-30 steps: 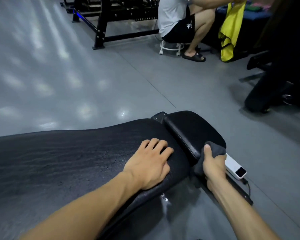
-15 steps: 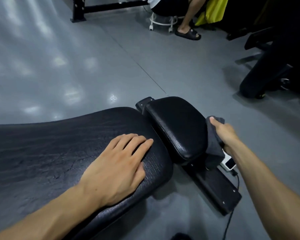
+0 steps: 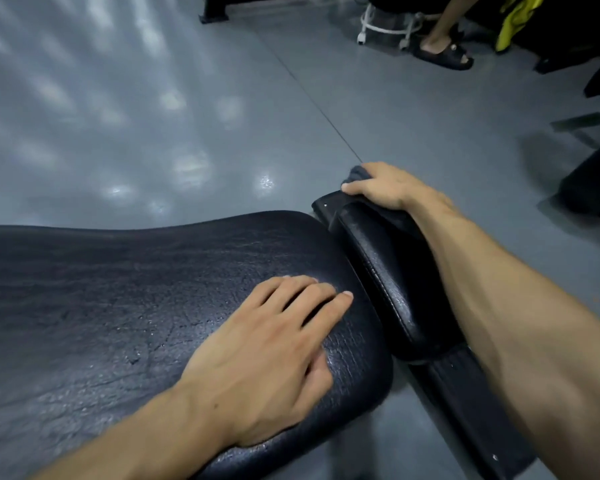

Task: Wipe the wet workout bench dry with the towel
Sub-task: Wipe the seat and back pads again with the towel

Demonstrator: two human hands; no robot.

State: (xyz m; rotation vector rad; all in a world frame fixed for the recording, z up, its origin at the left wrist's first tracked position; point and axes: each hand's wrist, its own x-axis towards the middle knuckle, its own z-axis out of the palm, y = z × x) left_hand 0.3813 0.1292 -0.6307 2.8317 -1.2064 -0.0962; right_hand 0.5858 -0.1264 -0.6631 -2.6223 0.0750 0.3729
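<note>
Bench: the black padded workout bench filled the lower left of the head view, its textured long pad glistening with fine wet specks near our left hand. That hand lay flat on the long pad close to its rounded end, fingers straight and slightly spread, holding nothing. Just beyond a narrow gap sat the smaller seat pad, also black, with the dark frame rail running out beneath it. Our right hand was at the far end of the seat pad, fingers curled down over a dark grey towel and pressing it against the pad's far edge; most of the towel was hidden beneath the hand and forearm. Grey floor surrounded the bench. At the top edge we noted another person's sandalled foot beside a white wheeled stool base, and a yellow cloth hanging nearby.
</note>
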